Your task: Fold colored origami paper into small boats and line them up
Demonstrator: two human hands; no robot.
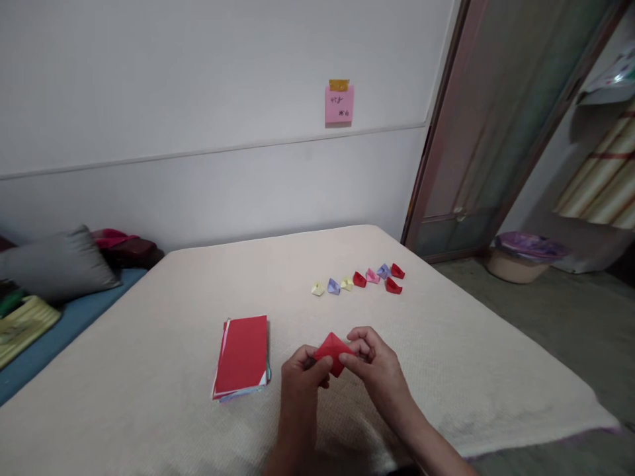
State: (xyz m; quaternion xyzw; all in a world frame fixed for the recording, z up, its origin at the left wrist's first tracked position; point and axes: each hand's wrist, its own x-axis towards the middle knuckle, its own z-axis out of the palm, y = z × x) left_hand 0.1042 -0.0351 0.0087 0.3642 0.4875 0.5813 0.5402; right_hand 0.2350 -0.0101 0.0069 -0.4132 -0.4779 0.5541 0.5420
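- 2 bare hands are together, near the middle of the view: the left hand (300,387) and the right hand (374,363) both pinch a folded red paper (331,352) between their fingers, holding it up above the bed.
- The folded red paper is diamond-shaped from this view, with its left corner at the left hand's fingertips and its right side tucked into the right hand's fingers.
- Just left of the hands, a stack of origami paper (241,357) lies on a cream quilted bed cover (149,377); a red sheet is on top, with paler edges showing beneath it.
- Farther off, 8 small folded paper boats (359,279) stand in a loose row on the same cover: 3 red, 2 lilac, 2 pale yellow and 1 pink. 2 of the red ones sit together at the right end.
- At the far left, a grey pillow (57,264) and a dark red cloth (126,248) rest on a blue mat (74,317), with a yellow-green patterned item (24,328) near its edge.
- On the far wall (198,86), a pink sticky note (340,104) hangs from orange tape (338,85); its small handwriting is too small to read.
- To the far right, a bin with a purple liner (526,258) stands on a grey floor (546,344), just beside a glass-panelled door (471,132).
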